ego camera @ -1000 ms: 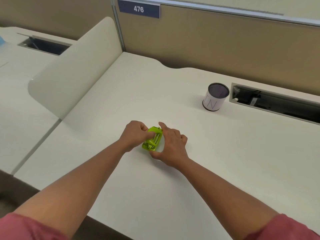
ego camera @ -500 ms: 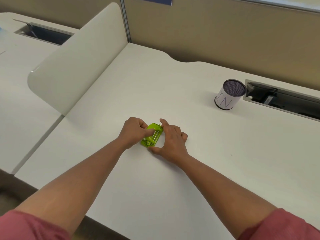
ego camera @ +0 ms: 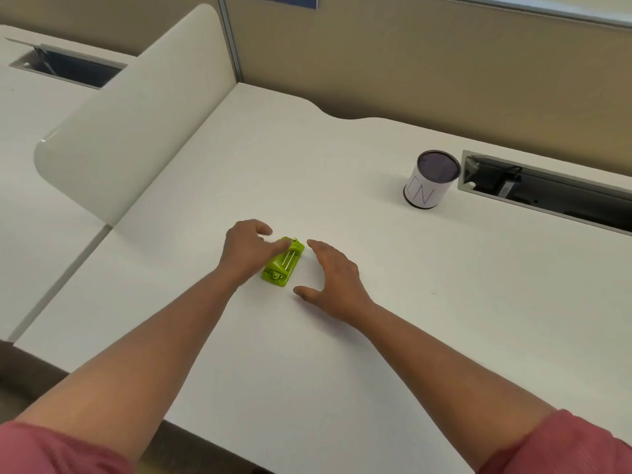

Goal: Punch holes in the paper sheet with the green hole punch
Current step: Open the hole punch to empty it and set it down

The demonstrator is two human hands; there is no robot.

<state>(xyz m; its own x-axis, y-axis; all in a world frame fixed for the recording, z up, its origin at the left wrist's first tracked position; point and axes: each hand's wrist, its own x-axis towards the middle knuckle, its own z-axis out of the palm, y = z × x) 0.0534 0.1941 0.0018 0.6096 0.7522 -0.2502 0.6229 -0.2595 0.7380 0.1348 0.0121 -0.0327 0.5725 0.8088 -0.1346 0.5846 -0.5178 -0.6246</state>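
Head view: left hand [ego camera: 244,249] holds the green hole punch [ego camera: 283,262] on the white table [ego camera: 342,336], its grip narrow, thumb across the top; right hand [ego camera: 333,277] hovers just beside, grip wide, holding nothing; paper sheet indistinguishable.

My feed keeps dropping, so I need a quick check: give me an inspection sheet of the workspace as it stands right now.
Surface: white desk, matte, no marks seen.
Job's things: green hole punch lies on the desk; no paper sheet can be made out.
Clutter: white cylindrical cup with a dark top, far right.
Hands: left hand touches the punch with its fingers; right hand open beside it, not touching.
Cables: dark parts inside the open desk tray, unclear.
Surroundings: tan partition wall, white side divider.
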